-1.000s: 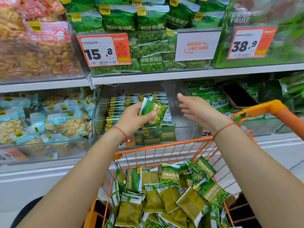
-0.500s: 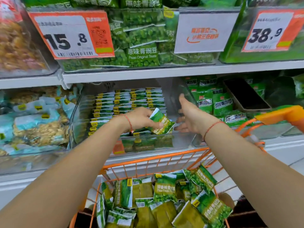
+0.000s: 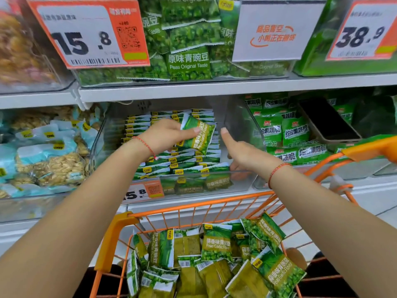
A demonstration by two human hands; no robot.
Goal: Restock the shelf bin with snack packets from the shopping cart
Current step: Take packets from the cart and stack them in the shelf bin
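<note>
Green packet [image 3: 197, 134] of garlic peas is sitting pinched between the thumb and fingers of my left hand [image 3: 165, 134], which I am holding just in front of the stacked rows inside the clear shelf bin [image 3: 242, 125]. My right hand [image 3: 240, 151] is reaching into the bin's bare right side, thumb raised and fingers relaxed, gripping nothing. I am judging this as the placing step: one packet is going in while many more are lying loose in the orange shopping cart [image 3: 120, 224] below. Next, I am thinking, the packet needs sliding upright against the rows' right end, with the right hand steadying them.
</note>
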